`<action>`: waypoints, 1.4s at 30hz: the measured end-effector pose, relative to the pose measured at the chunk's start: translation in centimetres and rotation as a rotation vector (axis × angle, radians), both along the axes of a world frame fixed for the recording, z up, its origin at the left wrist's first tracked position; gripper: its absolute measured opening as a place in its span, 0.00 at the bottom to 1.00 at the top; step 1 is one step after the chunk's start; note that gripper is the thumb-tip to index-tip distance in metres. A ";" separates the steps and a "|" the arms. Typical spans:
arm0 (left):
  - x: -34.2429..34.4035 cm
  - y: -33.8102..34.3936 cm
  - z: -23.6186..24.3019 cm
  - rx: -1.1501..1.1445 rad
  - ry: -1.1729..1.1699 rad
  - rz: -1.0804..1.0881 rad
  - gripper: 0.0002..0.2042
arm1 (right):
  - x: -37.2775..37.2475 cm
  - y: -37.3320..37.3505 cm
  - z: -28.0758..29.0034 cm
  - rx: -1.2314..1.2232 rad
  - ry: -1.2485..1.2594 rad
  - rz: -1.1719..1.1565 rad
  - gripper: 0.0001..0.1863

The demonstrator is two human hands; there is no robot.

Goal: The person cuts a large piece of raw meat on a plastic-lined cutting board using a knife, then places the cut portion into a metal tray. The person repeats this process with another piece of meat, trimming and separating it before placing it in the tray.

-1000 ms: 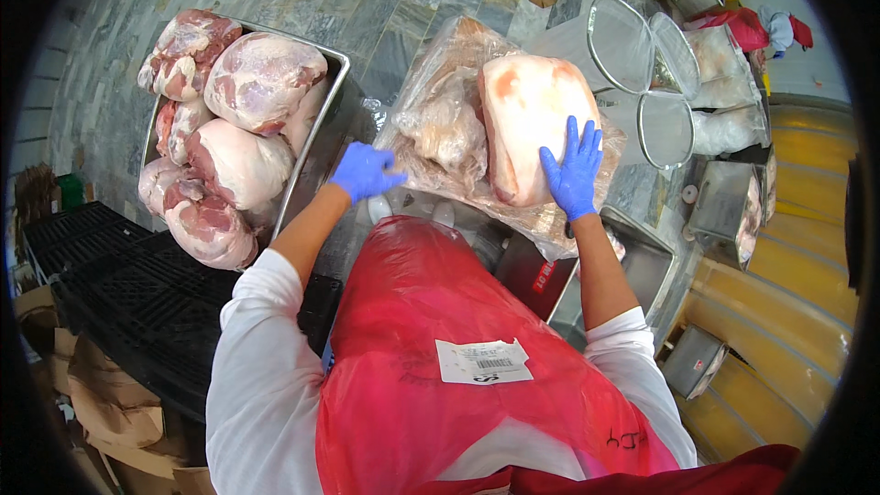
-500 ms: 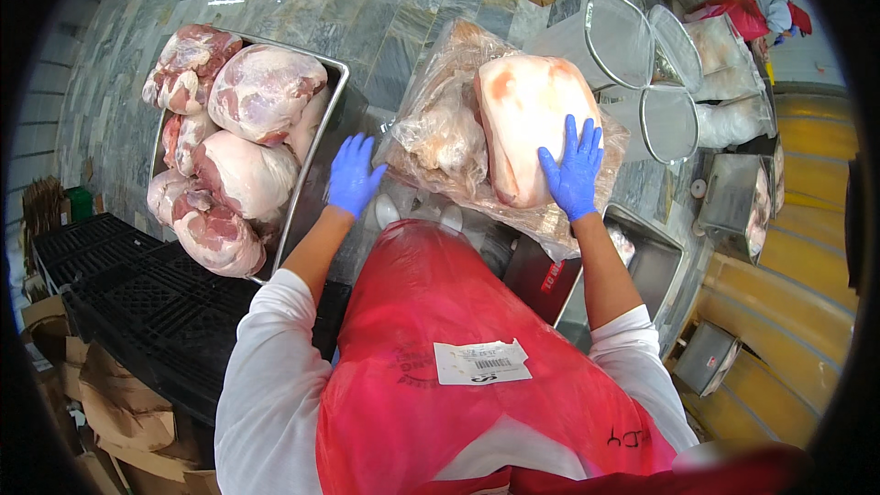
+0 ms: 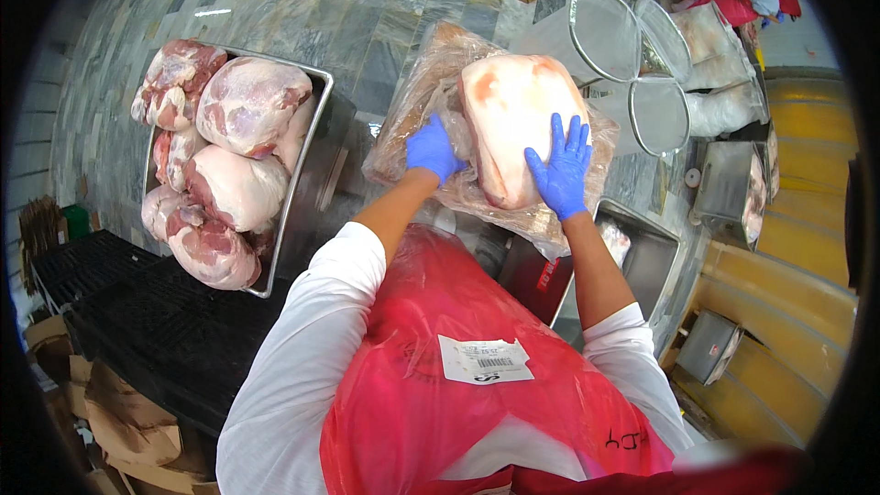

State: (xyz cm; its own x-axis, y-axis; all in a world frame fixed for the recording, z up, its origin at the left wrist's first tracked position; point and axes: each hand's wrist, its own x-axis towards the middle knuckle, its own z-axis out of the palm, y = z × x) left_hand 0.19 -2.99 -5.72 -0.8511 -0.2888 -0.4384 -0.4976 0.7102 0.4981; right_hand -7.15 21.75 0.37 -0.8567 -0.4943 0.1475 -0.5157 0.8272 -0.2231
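A large pale cut of meat with a fat-covered surface (image 3: 513,119) lies on crumpled clear plastic film (image 3: 403,124) over a box in front of me. My right hand (image 3: 561,170), in a blue glove, rests open on the meat's right side with fingers stretched out. At the meat's left, my left hand (image 3: 434,151), also blue-gloved, is closed with the plastic film bunched at its fingers; its fingertips are partly hidden. Left of it stands a metal tub (image 3: 312,142) heaped with several large pieces of raw meat (image 3: 236,188).
Black plastic pallets (image 3: 128,302) lie at the left, near torn cardboard (image 3: 133,403). Round-rimmed clear-lined containers (image 3: 632,37) stand beyond the meat at the right. Another metal tub (image 3: 651,247) is by my right forearm. A person in red (image 3: 724,5) is at the far right.
My left hand has moved right, from beside the metal tub to the plastic film by the meat, and its spread fingers have closed. My right hand stays on the meat.
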 end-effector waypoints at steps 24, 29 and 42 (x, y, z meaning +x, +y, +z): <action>-1.1 1.6 -5.6 1.920 0.007 0.792 0.18 | -0.1 0.1 -0.5 -0.007 -0.024 -0.027 0.48; -1.0 2.6 -5.8 1.984 0.043 0.836 0.20 | -0.2 0.3 -0.1 -0.036 -0.055 -0.038 0.48; 2.1 2.6 16.7 -0.453 0.354 -0.669 0.14 | -1.5 1.5 0.3 -0.454 -0.430 0.089 0.40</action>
State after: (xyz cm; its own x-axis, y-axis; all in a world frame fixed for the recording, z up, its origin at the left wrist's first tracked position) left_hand 2.25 -0.42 11.03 -0.9683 0.2363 -0.0813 0.2231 0.9641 0.1441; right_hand -8.64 23.22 0.63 -0.8444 -0.5356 0.0114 -0.3648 0.5592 -0.7445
